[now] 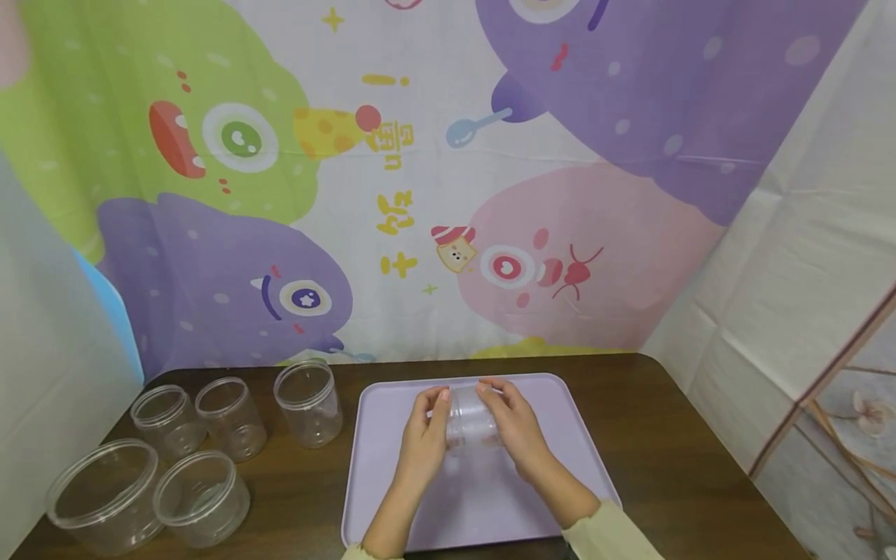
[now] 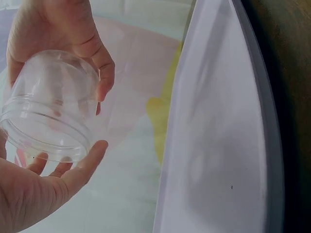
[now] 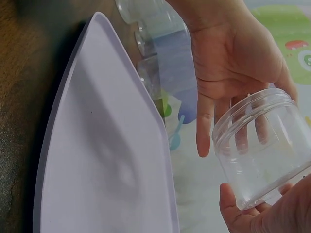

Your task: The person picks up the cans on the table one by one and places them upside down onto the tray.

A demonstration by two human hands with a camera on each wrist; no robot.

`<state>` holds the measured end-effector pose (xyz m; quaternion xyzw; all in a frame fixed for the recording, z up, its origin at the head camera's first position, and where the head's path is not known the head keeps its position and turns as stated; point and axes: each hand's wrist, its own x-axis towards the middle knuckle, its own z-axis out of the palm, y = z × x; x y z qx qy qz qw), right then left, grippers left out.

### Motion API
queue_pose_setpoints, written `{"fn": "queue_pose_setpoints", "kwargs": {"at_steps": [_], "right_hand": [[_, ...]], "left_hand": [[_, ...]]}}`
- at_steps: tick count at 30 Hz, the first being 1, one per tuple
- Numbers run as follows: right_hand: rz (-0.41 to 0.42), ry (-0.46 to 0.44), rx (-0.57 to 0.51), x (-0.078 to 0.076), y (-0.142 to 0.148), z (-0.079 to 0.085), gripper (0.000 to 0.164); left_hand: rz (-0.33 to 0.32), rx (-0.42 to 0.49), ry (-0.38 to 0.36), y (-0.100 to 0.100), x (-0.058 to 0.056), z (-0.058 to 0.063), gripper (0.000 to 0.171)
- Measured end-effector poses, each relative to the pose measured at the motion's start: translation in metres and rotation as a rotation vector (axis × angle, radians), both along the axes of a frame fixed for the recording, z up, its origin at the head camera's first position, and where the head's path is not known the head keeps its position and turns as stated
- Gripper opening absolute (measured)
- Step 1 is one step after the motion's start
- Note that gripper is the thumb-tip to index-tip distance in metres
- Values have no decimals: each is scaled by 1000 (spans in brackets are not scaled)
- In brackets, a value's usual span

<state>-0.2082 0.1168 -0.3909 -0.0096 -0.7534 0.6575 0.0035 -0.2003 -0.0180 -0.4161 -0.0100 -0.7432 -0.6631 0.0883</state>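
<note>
A clear plastic jar [image 1: 470, 420] is held sideways above the lavender tray [image 1: 455, 513]. My left hand [image 1: 423, 435] holds its ridged rim end, with fingers spread about the rim in the left wrist view. At the base end, my right hand [image 1: 519, 429] grips the jar with thumb and fingers. The jar's see-through wall [image 3: 265, 141] shows the left hand's fingers behind it in the right wrist view. I see no contents in it.
Several clear jars stand on the dark wooden table [image 1: 672, 459] left of the tray, including a tall jar [image 1: 308, 408] and a wide jar [image 1: 105, 513]. A cartoon-printed cloth [image 1: 420, 311] hangs behind the table, with pale cloth at both sides.
</note>
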Motion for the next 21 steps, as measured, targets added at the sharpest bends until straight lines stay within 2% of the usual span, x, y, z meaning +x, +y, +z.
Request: {"fn": "queue_pose_setpoints", "kwargs": {"at_steps": [5, 12, 21], "right_hand": [[-5, 3, 12, -1, 2, 1, 47], [-32, 24, 78, -4, 7, 0, 45], [-79, 36, 153, -8, 19, 1, 42]], "left_hand": [[-18, -7, -11, -2, 0, 0, 45], [93, -125, 36, -18, 2, 1, 36], [145, -219, 55, -48, 9, 4, 29]]}}
